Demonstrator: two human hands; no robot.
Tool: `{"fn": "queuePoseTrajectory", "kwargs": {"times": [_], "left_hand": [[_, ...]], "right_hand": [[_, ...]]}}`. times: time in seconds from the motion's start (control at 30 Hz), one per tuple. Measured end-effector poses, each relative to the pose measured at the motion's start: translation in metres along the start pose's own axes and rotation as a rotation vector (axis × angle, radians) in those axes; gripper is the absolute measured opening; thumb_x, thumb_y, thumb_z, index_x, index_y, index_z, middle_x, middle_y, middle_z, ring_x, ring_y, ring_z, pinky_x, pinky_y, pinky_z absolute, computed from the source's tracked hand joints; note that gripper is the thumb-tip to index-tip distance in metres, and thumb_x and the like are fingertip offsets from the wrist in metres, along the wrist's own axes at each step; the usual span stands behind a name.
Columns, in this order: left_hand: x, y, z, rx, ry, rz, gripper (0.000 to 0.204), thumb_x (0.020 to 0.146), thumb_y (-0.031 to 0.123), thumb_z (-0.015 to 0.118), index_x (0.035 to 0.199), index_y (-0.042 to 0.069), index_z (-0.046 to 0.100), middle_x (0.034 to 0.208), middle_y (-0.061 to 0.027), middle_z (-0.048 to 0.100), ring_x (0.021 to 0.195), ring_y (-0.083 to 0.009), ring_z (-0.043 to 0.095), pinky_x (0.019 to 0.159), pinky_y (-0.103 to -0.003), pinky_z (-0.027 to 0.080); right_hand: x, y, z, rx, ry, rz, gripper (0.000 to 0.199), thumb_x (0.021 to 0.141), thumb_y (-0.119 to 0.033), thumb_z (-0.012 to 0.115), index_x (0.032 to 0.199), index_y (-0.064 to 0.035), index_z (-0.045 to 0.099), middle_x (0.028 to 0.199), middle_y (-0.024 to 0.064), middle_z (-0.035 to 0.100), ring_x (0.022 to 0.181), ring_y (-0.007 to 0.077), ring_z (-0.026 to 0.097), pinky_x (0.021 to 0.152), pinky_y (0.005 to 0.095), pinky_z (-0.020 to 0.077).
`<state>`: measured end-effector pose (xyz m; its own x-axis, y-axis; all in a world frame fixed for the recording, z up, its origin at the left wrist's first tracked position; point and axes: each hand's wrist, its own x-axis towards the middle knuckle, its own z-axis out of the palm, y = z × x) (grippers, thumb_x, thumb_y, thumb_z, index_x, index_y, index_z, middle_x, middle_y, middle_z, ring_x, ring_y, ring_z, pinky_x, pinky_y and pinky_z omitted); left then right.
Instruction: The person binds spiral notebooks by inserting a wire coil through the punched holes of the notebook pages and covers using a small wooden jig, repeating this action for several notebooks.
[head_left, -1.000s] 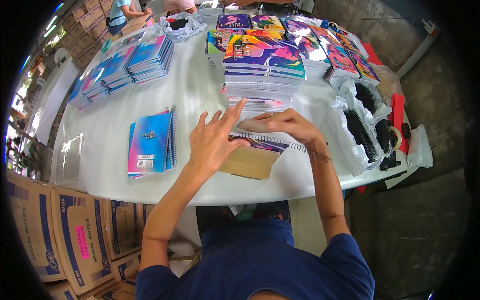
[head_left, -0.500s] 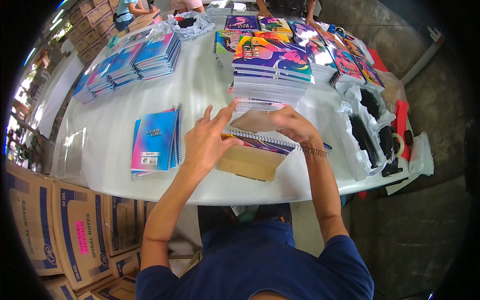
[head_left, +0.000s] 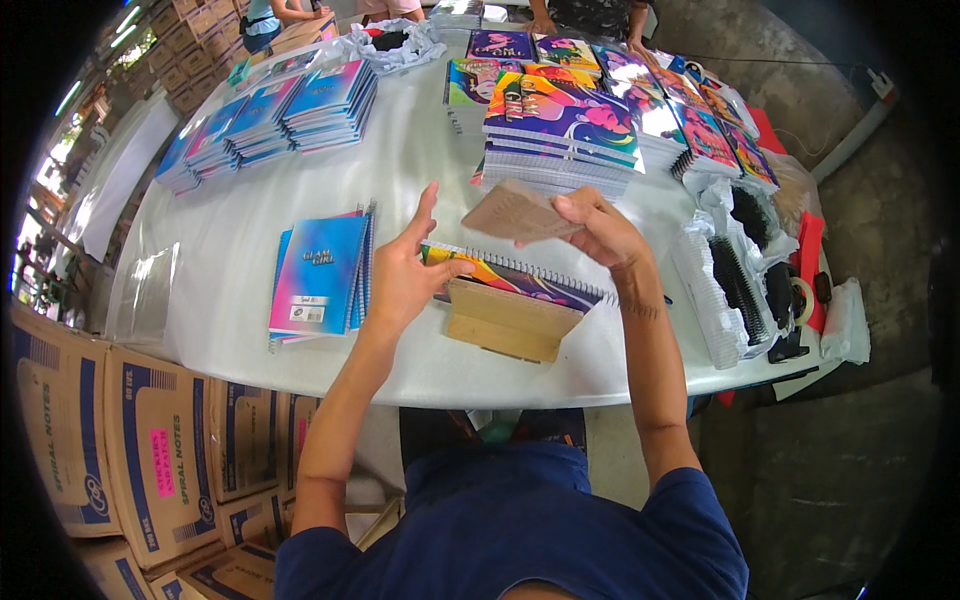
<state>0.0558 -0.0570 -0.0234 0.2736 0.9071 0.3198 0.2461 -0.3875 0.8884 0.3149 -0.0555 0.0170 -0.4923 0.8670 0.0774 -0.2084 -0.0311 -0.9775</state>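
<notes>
A spiral notebook (head_left: pixel 530 284) with a colourful cover leans at a slant against a folded brown cardboard piece (head_left: pixel 510 330) near the table's front edge. Its black coil runs along the top and sticks out past the right end, in front of my right forearm. My left hand (head_left: pixel 405 270) is open, fingers stretched up, the thumb lying on the notebook's left end. Above the coil, my right hand (head_left: pixel 605 232) is closed on a flat brown rectangular piece (head_left: pixel 520 212), tilted and clear of the notebook. Its exact kind I cannot make out.
Blue-pink spiral notebooks (head_left: pixel 318 275) lie to the left, with taller stacks (head_left: pixel 330 105) behind. A high stack of colourful notebooks (head_left: pixel 560 135) stands ahead. At right are wrapped black coils (head_left: pixel 735 285) and a tape roll (head_left: pixel 802 298). Cartons (head_left: pixel 160 450) stand lower left; other people are beyond the table.
My right hand has lifted slightly, and the brown piece is tilted up more. My left hand has moved a little left, uncovering the notebook's left corner. The view has shifted slightly.
</notes>
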Motion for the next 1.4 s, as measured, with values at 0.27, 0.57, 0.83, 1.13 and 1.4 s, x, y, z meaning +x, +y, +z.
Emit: {"fn": "queuePoseTrajectory", "kwargs": {"times": [0.27,0.57,0.83,1.13,1.4], "left_hand": [[-0.006,-0.013,0.007,-0.088,0.045,0.015,0.105,0.064,0.007,0.084,0.15,0.023,0.026,0.14,-0.0187,0.047,0.122,-0.0338,0.053,0.087,-0.035,0.054],[-0.008,-0.016,0.003,-0.299,0.092,-0.095,0.104,0.067,-0.006,0.079,0.15,0.025,0.025,0.15,-0.0173,0.033,0.124,-0.0318,0.05,0.066,-0.029,0.061],[-0.007,-0.011,0.004,-0.341,0.104,-0.144,0.104,0.067,-0.012,0.077,0.151,0.018,0.022,0.151,-0.0232,0.026,0.13,-0.0316,0.042,0.073,-0.027,0.06],[0.006,-0.037,-0.021,-0.419,-0.437,-0.278,0.072,0.08,0.046,0.074,0.137,0.007,0.051,0.123,-0.0141,0.062,0.089,-0.0077,0.057,0.071,-0.025,0.052],[0.034,0.072,-0.059,-0.475,-0.036,0.065,0.049,0.095,0.038,0.057,0.127,0.001,0.058,0.118,-0.0109,0.065,0.11,-0.0151,0.06,0.091,-0.032,0.05]], "right_hand": [[-0.004,0.026,0.015,-0.103,0.073,-0.045,0.041,0.085,-0.039,0.069,0.096,0.0006,0.073,0.109,0.0156,0.068,0.098,0.0222,0.063,0.088,0.0334,0.0469],[0.003,0.016,0.022,-0.359,0.01,-0.003,0.046,0.083,-0.042,0.071,0.096,0.002,0.073,0.112,0.0171,0.066,0.104,0.0183,0.059,0.092,0.0331,0.0442],[0.021,0.026,0.023,-0.565,0.005,0.039,0.048,0.088,-0.043,0.065,0.105,0.0017,0.071,0.096,0.0125,0.07,0.088,0.0192,0.063,0.082,0.0311,0.0479],[0.001,0.032,0.017,-0.8,0.23,-0.121,0.04,0.085,-0.035,0.069,0.107,-0.0021,0.07,0.106,0.0175,0.068,0.097,0.026,0.062,0.084,0.0336,0.0491],[-0.096,0.112,-0.029,-1.621,0.342,0.063,0.058,0.077,-0.028,0.074,0.131,-0.0178,0.055,0.14,0.0222,0.041,0.132,0.0379,0.035,0.106,0.0545,0.0282]]}}
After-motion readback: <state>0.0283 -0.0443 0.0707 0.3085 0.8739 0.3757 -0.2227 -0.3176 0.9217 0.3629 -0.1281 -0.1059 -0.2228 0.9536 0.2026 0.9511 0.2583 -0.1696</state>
